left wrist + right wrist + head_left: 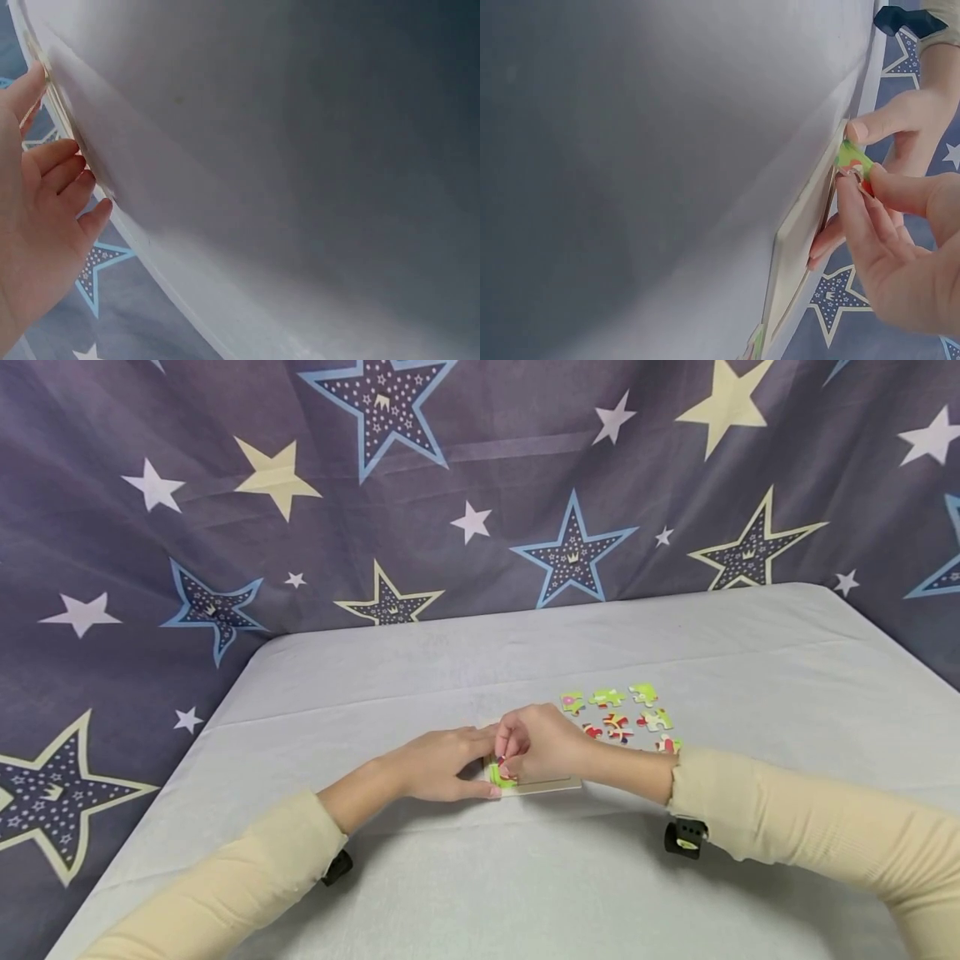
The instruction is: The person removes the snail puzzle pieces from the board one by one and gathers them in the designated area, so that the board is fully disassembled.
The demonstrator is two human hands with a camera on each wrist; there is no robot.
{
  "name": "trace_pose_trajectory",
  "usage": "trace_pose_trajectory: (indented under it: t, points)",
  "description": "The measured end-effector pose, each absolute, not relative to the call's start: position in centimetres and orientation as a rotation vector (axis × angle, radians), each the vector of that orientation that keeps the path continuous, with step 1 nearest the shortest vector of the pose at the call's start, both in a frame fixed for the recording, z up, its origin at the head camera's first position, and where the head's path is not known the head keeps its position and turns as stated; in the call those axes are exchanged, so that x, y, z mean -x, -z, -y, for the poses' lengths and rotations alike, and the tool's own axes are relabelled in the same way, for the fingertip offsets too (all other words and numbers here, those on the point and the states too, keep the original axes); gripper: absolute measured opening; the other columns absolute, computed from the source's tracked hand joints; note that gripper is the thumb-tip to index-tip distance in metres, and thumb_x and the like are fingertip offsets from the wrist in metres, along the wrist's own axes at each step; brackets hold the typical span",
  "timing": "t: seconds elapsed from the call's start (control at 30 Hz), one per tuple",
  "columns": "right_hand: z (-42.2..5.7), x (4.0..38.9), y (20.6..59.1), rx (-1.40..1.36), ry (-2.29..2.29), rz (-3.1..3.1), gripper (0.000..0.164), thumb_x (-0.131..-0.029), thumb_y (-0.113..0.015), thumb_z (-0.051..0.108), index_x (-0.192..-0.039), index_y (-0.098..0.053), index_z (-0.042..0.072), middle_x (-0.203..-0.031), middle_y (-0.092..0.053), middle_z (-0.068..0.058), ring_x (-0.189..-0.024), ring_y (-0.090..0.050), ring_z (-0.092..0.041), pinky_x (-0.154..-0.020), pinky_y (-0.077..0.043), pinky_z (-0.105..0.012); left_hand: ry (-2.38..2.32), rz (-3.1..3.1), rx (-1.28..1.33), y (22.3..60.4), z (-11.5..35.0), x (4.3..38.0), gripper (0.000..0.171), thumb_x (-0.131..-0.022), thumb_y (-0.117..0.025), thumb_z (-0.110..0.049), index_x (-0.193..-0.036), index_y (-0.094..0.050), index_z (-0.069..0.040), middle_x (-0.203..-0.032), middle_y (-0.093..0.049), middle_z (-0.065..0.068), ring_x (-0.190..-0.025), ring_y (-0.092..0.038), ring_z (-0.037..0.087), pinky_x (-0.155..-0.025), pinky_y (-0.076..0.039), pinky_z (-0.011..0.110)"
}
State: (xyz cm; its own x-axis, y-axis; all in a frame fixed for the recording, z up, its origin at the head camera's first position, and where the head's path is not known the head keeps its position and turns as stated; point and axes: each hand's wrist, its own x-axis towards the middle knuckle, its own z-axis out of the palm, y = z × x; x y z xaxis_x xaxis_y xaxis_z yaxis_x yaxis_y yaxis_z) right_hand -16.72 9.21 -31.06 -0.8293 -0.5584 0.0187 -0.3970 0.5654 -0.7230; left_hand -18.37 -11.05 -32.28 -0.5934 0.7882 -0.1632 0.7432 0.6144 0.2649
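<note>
A shallow, pale puzzle board [551, 788] lies on the table beneath both hands. My left hand [438, 764] rests across its left end, thumb by the near corner and the other fingers extended toward the far side. Between thumb and fingertips, my right hand [546, 743] pinches a small puzzle piece [867, 186] with red on it, over the board's left part. Close to that piece, a green patch of puzzle [504, 779] shows at the near left corner. The hands cover much of the board, and whether the pinched piece touches it I cannot tell.
Several loose puzzle pieces [607, 697] in green, red and white lie to the right of and behind the board, some partly behind the right hand. A pale cloth covers the table [450, 877]. A star-patterned curtain [480, 468] hangs behind it.
</note>
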Motion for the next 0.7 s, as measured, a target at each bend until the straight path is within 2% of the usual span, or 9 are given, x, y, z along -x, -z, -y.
trace_pose_trajectory:
  t: [0.17, 0.37, 0.7]
  points:
    - [-9.0, 16.5, 31.3, 0.792, 1.158, -2.579, 0.015, -0.074, -0.075, -0.002, -0.077, -0.064, 0.008, -0.065, -0.068, 0.001, -0.059, -0.056, -0.002, -0.066, -0.046, -0.016, -0.250, -2.577, -1.253, 32.2, 11.1, 18.2, 0.067, -0.092, -0.057, -0.050, -0.144, -0.045, -0.010, -0.157, -0.034, 0.004, -0.146, -0.032, 0.025, -0.121, -0.028, 0.041]
    - [-9.3, 16.4, 31.3, 0.800, 1.185, -2.589, 0.016, -0.073, -0.074, -0.003, -0.085, -0.069, 0.006, -0.068, -0.071, -0.002, -0.062, -0.059, -0.001, -0.065, -0.048, -0.015, -0.217, -2.577, -1.226, 31.9, 10.9, 18.1, 0.072, -0.091, -0.058, -0.051, -0.148, -0.039, -0.010, -0.157, -0.033, 0.006, -0.145, -0.033, 0.024, -0.118, -0.032, 0.042]
    - [-12.2, 16.8, 30.9, 0.757, 1.151, -2.623, 0.010, -0.073, -0.079, 0.003, -0.079, -0.073, 0.008, -0.070, -0.073, -0.003, -0.064, -0.061, 0.000, -0.068, -0.049, -0.016, -0.147, -2.559, -1.239, 31.7, 10.6, 18.3, 0.074, -0.092, -0.057, -0.051, -0.151, -0.033, -0.014, -0.159, -0.027, 0.003, -0.146, -0.031, 0.025, -0.118, -0.032, 0.043]
